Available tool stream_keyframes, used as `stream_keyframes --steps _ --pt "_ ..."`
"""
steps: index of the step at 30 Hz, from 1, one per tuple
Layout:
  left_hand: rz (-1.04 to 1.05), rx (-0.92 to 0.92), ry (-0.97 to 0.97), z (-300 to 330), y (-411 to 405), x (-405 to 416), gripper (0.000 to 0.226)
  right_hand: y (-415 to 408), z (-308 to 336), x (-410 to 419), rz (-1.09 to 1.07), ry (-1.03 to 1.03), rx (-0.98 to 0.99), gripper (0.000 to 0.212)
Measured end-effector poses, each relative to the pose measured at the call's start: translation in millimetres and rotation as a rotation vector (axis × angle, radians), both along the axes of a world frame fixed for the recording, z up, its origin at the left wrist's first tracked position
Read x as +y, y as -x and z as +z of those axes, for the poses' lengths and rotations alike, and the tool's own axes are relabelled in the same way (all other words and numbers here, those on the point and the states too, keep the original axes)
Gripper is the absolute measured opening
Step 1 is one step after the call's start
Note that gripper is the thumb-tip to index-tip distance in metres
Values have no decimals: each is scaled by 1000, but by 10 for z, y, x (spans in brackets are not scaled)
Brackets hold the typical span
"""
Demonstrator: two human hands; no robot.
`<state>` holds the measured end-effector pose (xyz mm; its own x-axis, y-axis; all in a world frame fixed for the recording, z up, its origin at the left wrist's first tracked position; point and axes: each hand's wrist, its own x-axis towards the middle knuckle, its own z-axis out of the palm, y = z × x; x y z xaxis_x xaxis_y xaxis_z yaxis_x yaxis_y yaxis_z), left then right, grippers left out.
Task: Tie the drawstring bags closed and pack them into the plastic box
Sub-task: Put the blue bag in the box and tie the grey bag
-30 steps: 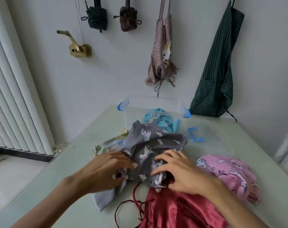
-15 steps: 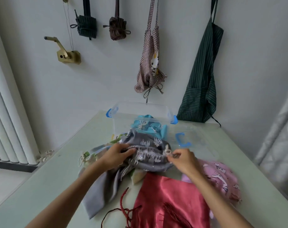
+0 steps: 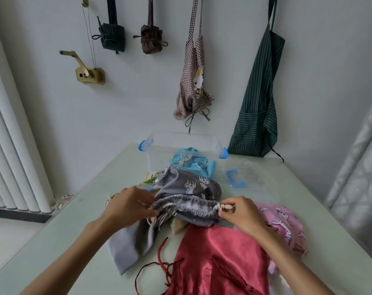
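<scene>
A grey unicorn-print drawstring bag (image 3: pixel 191 186) lies mid-table, its gathered mouth facing me. My left hand (image 3: pixel 127 205) pinches the left end of that mouth. My right hand (image 3: pixel 240 211) pinches the pale cord ends at the right end. Behind it stands the clear plastic box (image 3: pixel 159 150) with blue clips, holding a tied blue bag (image 3: pixel 189 161). A red satin bag (image 3: pixel 219 258) with a dark red cord lies nearest me. A pink unicorn bag (image 3: pixel 285 222) sits to the right, a plain grey bag (image 3: pixel 129 245) to the left.
The box's clear lid (image 3: pixel 249 179) with a blue handle lies flat right of the box. Green-printed bags (image 3: pixel 151 180) peek out left of the grey one. Aprons and rolled bags hang on the wall behind. A radiator stands at the left, beyond the table edge.
My hands have moved apart to the two ends of the grey unicorn bag's mouth, which is now gathered and stretched between them. The camera has tilted up slightly.
</scene>
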<state>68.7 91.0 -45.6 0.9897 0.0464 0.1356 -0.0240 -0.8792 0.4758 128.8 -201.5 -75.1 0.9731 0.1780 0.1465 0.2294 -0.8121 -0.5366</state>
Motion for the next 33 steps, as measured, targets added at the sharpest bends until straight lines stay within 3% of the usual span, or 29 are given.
stream_keyframes --steps 3,6,9,12,15,18,20,25,27,30,33 --pt "-78 20 10 -40 27 21 26 9 -53 -14 -22 -28 19 6" --pt "34 -53 76 -67 71 -21 12 26 -3 -41 -59 -342 39 8" --pt "14 29 448 -105 93 -92 5 108 141 -53 -68 -663 93 17" --pt "-19 118 881 -99 146 -171 23 170 262 -63 -68 -849 89 23" --pt "-70 181 1205 -63 182 -205 25 214 428 -131 -113 -1044 66 18" --pt "-132 304 1386 -10 206 -214 36 253 576 -249 -131 -1215 116 14" --pt "-126 361 1499 2 213 -261 25 280 623 -306 -124 -1261 166 14" --pt "-4 264 1831 59 164 -343 25 345 613 -409 -156 -1423 258 6" --pt "31 275 1712 71 179 -355 33 368 592 -439 -172 -1457 261 5" --pt "8 355 1103 135 325 -460 77 386 585 -411 -187 -1471 231 4" --pt "-157 614 785 312 574 -644 99 389 557 -317 -217 -1522 198 4"
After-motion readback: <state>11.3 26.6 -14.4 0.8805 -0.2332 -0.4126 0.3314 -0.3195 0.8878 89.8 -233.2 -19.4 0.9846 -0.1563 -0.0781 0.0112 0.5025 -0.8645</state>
